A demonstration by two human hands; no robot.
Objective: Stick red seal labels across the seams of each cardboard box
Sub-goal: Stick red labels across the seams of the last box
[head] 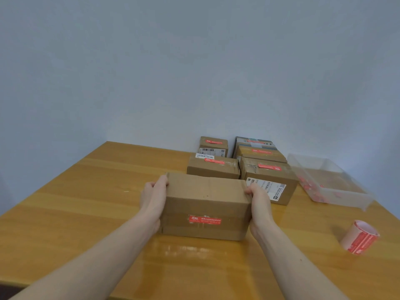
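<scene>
Cardboard box is sat on the wooden table, right in front, long axis running left to right across the view. It's being clamped from both ends: left hand is pressed flat along the left end with fingertips hooked over the top far corner, right hand is wrapped round the right end the same way. So both hands are grasping the box, neither is free. One red seal label is already stuck on the near face, across the taped seam. Top face looks bare, so probably that seam is what's left, or the box is about to be shoved back to the labelled boxes stacked just behind. Label roll is lying well off to the right, so the right hand is the nearer one for grabbing it. Clear plastic bin is beyond that.
</scene>
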